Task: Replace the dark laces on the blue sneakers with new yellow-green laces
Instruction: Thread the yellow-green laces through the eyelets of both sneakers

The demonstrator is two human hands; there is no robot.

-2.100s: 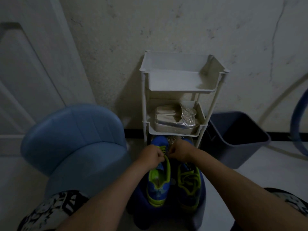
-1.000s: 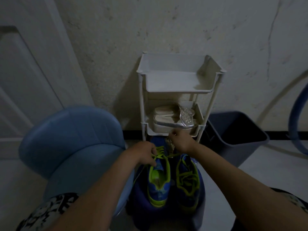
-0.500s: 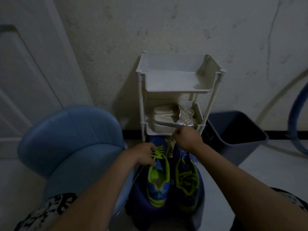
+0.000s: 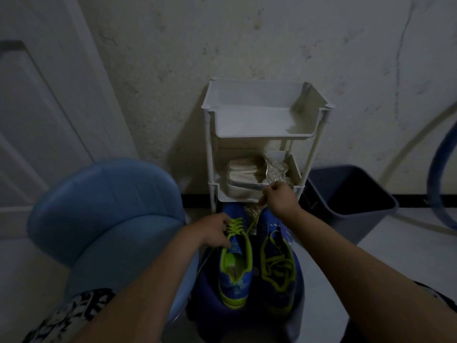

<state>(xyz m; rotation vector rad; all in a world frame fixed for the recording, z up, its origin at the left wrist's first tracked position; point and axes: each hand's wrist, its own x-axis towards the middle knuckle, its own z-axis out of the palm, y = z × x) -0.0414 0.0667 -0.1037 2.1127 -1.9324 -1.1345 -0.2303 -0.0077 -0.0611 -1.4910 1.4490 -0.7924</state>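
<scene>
Head view | right hand (image 4: 279,199) has risen toward the white rack (image 4: 259,134) over the last half second, fingers pinching the yellow-green lace (image 4: 235,226) end, strand now taut | left hand (image 4: 215,231) fingers curl round the blue sneaker (image 4: 235,288) at its eyelets, lower centre of frame | I judge this pull snugs the crossings; tying remains.

Two blue sneakers (image 4: 235,276) stand side by side, toes toward the wall, on a dark blue stool (image 4: 247,325). Just behind it on the floor (image 4: 395,256), a white tiered rack (image 4: 264,125) holds pale sandals (image 4: 247,180) on its middle shelf.
</scene>
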